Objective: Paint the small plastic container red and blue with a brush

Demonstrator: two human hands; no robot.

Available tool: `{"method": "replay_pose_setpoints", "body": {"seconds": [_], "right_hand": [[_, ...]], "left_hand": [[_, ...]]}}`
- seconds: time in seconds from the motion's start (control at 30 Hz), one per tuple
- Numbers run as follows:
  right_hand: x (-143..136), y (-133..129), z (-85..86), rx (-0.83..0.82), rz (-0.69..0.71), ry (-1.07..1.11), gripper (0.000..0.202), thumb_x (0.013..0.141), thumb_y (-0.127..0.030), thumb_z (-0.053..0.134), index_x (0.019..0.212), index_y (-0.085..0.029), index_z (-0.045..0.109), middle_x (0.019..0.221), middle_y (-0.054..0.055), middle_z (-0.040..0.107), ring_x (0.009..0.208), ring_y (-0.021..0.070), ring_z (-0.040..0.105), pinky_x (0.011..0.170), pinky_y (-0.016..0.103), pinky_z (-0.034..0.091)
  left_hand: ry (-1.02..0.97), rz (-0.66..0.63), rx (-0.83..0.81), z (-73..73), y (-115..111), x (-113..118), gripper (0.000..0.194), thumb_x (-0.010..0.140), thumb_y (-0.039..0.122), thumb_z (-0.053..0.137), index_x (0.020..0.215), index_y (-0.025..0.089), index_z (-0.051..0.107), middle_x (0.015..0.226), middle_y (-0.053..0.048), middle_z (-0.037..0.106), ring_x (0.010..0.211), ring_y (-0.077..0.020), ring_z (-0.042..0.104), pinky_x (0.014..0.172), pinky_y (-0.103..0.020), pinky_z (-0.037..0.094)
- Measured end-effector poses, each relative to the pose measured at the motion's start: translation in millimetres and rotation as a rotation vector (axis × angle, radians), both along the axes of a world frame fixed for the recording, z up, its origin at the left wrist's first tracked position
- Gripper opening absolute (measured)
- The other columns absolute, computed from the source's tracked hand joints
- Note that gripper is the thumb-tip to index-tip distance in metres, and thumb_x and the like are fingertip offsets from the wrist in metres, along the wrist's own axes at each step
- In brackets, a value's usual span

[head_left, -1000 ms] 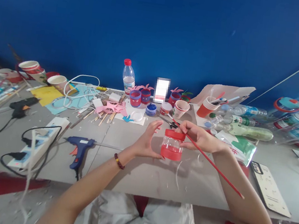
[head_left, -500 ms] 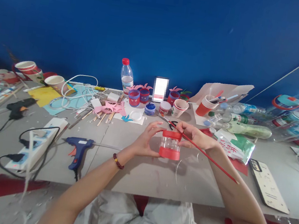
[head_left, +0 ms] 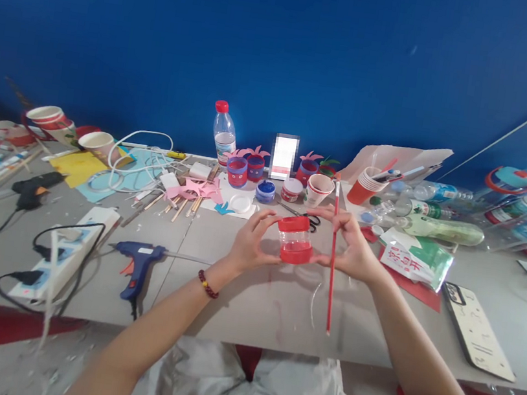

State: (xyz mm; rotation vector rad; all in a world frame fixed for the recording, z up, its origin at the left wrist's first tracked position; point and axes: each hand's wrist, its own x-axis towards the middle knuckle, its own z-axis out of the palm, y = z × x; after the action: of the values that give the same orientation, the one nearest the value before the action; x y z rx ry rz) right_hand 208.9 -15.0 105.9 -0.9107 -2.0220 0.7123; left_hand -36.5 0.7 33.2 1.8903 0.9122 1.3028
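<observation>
A clear plastic cup [head_left: 295, 240] with red bands at top and bottom is held above the table, slightly tilted. My left hand [head_left: 252, 242] grips its left side, thumb low and fingers high. On the other side, my right hand [head_left: 354, 246] has a red paintbrush [head_left: 331, 279] between its fingers, tip up and handle hanging down. Its thumb and forefinger reach the cup's right edge; whether both touch it I cannot tell. Just behind are black-handled scissors [head_left: 312, 221], an open blue paint jar [head_left: 265, 190] and a red-labelled jar [head_left: 290, 190].
A blue glue gun [head_left: 139, 262] and a power strip [head_left: 69, 255] with cables lie left. Decorated cups [head_left: 236, 173], paper cups [head_left: 318, 191] and a bottle [head_left: 223, 136] stand at the back. Plastic bottles [head_left: 440, 230] and a phone [head_left: 478, 329] lie right.
The cup has risen a little and tilted. My right hand has shifted right and its fingers have spread, and the paintbrush has swung from slanting to nearly upright.
</observation>
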Motion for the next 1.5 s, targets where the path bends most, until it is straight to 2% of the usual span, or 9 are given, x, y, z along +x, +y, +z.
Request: {"method": "replay_pose_setpoints", "body": {"seconds": [0.2, 0.47, 0.63, 0.77, 0.87, 0.97, 1.13, 1.23, 1.5], "right_hand": [[-9, -17, -6.6, 0.294, -0.08, -0.313, 0.049, 0.075, -0.042, 0.08, 0.091, -0.029, 0.035, 0.138, 0.015, 0.06, 0.135, 0.0358, 0.047, 0.11, 0.069, 0.035], [-10, -15, -13.6, 0.336, -0.075, -0.334, 0.04, 0.078, -0.03, 0.074, 0.095, -0.029, 0.038, 0.135, 0.013, 0.062, 0.13, 0.0375, 0.053, 0.109, 0.071, 0.036], [-6, -13, -30.3, 0.167, -0.098, -0.075, 0.048, 0.078, -0.04, 0.076, 0.096, -0.031, 0.033, 0.14, 0.012, 0.056, 0.135, 0.0353, 0.049, 0.108, 0.065, 0.039], [-6, -4, -48.4, 0.005, -0.085, 0.206, 0.061, 0.072, -0.056, 0.078, 0.098, -0.032, 0.028, 0.138, 0.011, 0.054, 0.131, 0.0294, 0.053, 0.109, 0.055, 0.043], [-8, 1, -55.8, -0.074, -0.059, 0.323, 0.064, 0.071, -0.064, 0.075, 0.098, -0.032, 0.026, 0.136, 0.011, 0.053, 0.129, 0.0283, 0.054, 0.107, 0.052, 0.045], [-9, 2, -58.0, -0.194, -0.012, 0.466, 0.063, 0.07, -0.066, 0.075, 0.098, -0.032, 0.03, 0.134, 0.011, 0.055, 0.127, 0.0294, 0.056, 0.101, 0.051, 0.049], [-8, -2, -58.7, -0.487, -0.014, 0.729, 0.055, 0.067, -0.062, 0.079, 0.096, -0.032, 0.042, 0.12, 0.004, 0.064, 0.102, 0.0259, 0.067, 0.08, 0.04, 0.057], [-9, -2, -61.7, -0.524, -0.029, 0.79, 0.054, 0.065, -0.058, 0.082, 0.094, -0.032, 0.045, 0.118, 0.002, 0.066, 0.099, 0.024, 0.067, 0.076, 0.037, 0.058], [-14, 0, -67.6, -0.313, 0.022, 0.59, 0.055, 0.069, -0.045, 0.085, 0.095, -0.03, 0.04, 0.135, 0.006, 0.059, 0.128, 0.0268, 0.056, 0.11, 0.048, 0.042]], "left_hand": [[0.005, -0.008, 0.013, -4.3, 2, -2, 0.075, 0.053, 0.042, 0.094, 0.12, 0.027, 0.064, 0.13, -0.012, 0.058, 0.127, -0.0374, 0.049, 0.111, -0.051, 0.039], [0.063, -0.021, 0.066, -8.0, 1, 0, 0.087, 0.057, 0.043, 0.092, 0.132, 0.025, 0.053, 0.133, -0.014, 0.056, 0.124, -0.0369, 0.052, 0.112, -0.052, 0.034], [0.01, -0.032, 0.047, -5.8, 2, 0, 0.119, 0.052, 0.045, 0.095, 0.149, 0.031, 0.027, 0.146, -0.015, 0.043, 0.128, -0.0352, 0.049, 0.114, -0.055, 0.03], [-0.101, -0.123, -0.033, -8.8, 6, -1, 0.124, 0.051, 0.05, 0.094, 0.151, 0.032, 0.023, 0.153, -0.017, 0.034, 0.133, -0.0367, 0.045, 0.113, -0.055, 0.032], [-0.175, -0.195, -0.103, -11.3, 9, 0, 0.119, 0.051, 0.052, 0.093, 0.149, 0.03, 0.031, 0.154, -0.018, 0.036, 0.136, -0.0377, 0.043, 0.112, -0.053, 0.034], [-0.333, -0.358, -0.249, -9.5, 11, 1, 0.096, 0.06, 0.061, 0.086, 0.142, 0.03, 0.045, 0.149, -0.015, 0.045, 0.135, -0.0357, 0.046, 0.108, -0.048, 0.039], [-0.551, -0.579, -0.498, -1.0, 11, -1, 0.081, 0.071, 0.078, 0.066, 0.136, 0.031, 0.055, 0.148, -0.011, 0.05, 0.138, -0.0344, 0.044, 0.107, -0.047, 0.04], [-0.51, -0.579, -0.488, -3.2, 12, 0, 0.081, 0.071, 0.075, 0.069, 0.138, 0.032, 0.052, 0.148, -0.01, 0.049, 0.139, -0.0345, 0.044, 0.11, -0.049, 0.039], [-0.22, -0.38, -0.213, -10.5, 5, 4, 0.114, 0.061, 0.059, 0.086, 0.153, 0.036, 0.022, 0.155, -0.013, 0.036, 0.144, -0.0355, 0.036, 0.118, -0.057, 0.03]]}}
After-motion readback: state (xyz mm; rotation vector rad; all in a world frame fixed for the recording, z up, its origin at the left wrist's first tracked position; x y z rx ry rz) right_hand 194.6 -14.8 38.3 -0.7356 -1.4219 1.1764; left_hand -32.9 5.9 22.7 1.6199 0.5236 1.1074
